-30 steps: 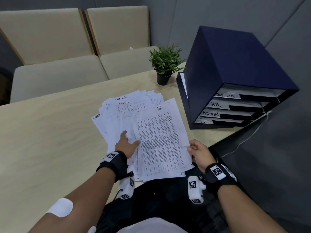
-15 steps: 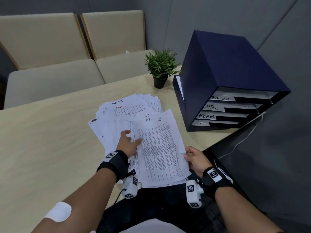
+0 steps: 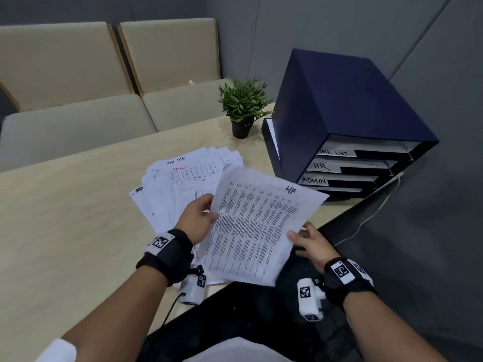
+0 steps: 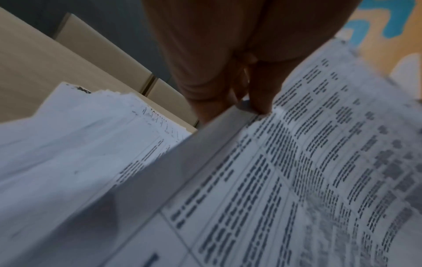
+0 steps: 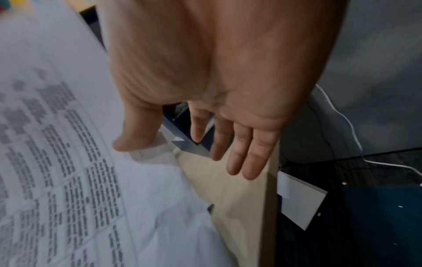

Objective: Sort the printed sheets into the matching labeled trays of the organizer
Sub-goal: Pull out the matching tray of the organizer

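Note:
A printed sheet marked "HR" in its top corner is lifted and tilted above the fanned pile of sheets on the table. My left hand pinches the sheet's left edge; the left wrist view shows the fingertips closed on the sheet above the pile. My right hand is at the sheet's right edge. Its thumb touches the sheet while its fingers stay straight and apart from it. The dark blue organizer stands at the right, with trays labeled TASK LIST, HR and ADMIN.
A small potted plant stands left of the organizer. The light wooden table ends in an angled edge by my right hand. Beige cushioned seats line the far side. A white cable hangs down right of the table.
The top sheet has come up off the pile and turned toward the organizer. My left hand went from resting on the pile to pinching the sheet's left edge.

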The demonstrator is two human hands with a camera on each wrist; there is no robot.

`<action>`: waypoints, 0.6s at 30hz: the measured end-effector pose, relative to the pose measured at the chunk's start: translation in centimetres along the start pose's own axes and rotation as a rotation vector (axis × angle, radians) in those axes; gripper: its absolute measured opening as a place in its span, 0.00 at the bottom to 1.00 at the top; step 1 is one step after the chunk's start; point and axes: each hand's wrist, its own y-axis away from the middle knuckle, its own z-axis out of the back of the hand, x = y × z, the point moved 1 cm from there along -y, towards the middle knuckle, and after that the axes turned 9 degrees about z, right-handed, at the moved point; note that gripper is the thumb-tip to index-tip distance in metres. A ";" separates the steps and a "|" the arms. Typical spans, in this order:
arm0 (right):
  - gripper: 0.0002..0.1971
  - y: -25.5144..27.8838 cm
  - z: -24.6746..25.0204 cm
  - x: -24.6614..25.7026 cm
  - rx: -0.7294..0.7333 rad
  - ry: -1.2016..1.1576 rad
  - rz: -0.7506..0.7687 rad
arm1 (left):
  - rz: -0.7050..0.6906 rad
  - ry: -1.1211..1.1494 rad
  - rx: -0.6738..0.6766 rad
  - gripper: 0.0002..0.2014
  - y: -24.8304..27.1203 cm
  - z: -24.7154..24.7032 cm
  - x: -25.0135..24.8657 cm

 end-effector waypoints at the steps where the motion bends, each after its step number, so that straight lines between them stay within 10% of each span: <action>1: 0.17 0.0 0.0 0.6 0.003 -0.050 0.043 | -0.011 0.031 0.004 0.09 0.1 0.1 -0.5; 7: 0.13 0.6 1.8 3.7 -0.091 -0.302 0.156 | 0.048 0.110 0.082 0.10 -0.3 -2.9 -2.8; 18: 0.07 1.3 14.9 3.9 -0.354 -0.061 0.087 | 0.075 -0.039 0.299 0.22 -1.8 -14.9 -8.7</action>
